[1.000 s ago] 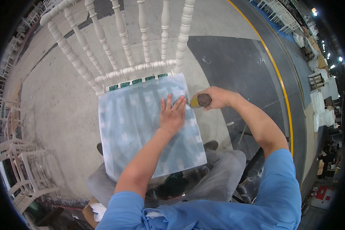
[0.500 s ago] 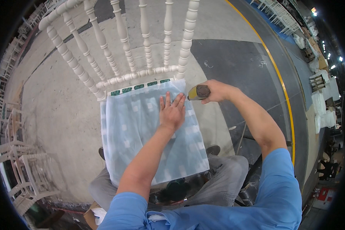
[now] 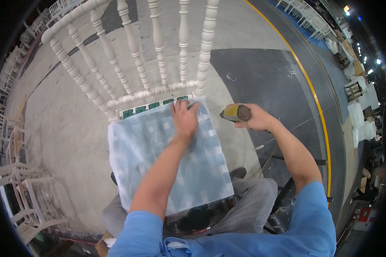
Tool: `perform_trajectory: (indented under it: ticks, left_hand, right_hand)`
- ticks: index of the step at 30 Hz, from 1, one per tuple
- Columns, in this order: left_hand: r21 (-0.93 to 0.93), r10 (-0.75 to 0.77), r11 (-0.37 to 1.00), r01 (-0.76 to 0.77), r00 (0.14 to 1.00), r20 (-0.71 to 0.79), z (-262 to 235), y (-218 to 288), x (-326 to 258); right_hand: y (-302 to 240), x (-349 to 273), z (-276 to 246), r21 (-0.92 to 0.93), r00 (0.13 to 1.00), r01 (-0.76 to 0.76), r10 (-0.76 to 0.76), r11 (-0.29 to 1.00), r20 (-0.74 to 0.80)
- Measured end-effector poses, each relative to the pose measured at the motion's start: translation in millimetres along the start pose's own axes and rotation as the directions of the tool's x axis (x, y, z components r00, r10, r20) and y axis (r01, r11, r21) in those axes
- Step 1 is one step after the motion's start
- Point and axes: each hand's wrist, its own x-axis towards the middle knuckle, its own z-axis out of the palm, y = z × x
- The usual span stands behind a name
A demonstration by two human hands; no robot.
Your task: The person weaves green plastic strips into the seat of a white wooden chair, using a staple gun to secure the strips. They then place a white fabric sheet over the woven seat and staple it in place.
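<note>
Bare concrete floor [image 3: 64, 128] all round; left hand [image 3: 185, 119] flat near seat sheet's [image 3: 167, 167] back edge, right hand [image 3: 256, 119] clamped on tool [image 3: 236, 113].

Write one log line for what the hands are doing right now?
left hand: flat on plastic sheet over chair seat | right hand: grip on yellow tool beside white chair

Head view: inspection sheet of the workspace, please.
Surface: grey concrete floor, dark patch at right.
Job's things: white spindle-back chair; translucent plastic sheet over its seat; yellow-and-black hand tool.
Clutter: small debris on the floor.
Hands: left hand flat on the sheet near the chair back; right hand grips the tool beside the seat.
Cables: nothing seen.
Surroundings: stacked white chairs at left; yellow floor line at right.
</note>
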Motion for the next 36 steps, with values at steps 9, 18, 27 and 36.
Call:
perform_trajectory:
  ticks: [9,18,27,36]
  left_hand:
    - [-0.026,-0.063,0.998,0.064,0.998,0.020,8,7,15]
    - [-0.008,-0.106,0.994,0.106,0.994,-0.038,2,3,10]
    - [-0.064,-0.109,0.992,0.108,0.994,-0.012,0,-1,8]
    - [-0.083,-0.131,0.987,0.135,0.990,0.052,-6,4,11]
  right_hand:
    - [16,-24,0,0.044,0.999,0.044,-0.044,0.998,-0.007]
    - [1,20,2,0.024,0.999,-0.039,0.039,0.999,-0.032]
    - [-22,87,13,0.004,0.998,0.027,-0.027,1.000,-0.053]
    - [-10,84,25,0.061,0.988,0.008,0.001,0.998,-0.152]
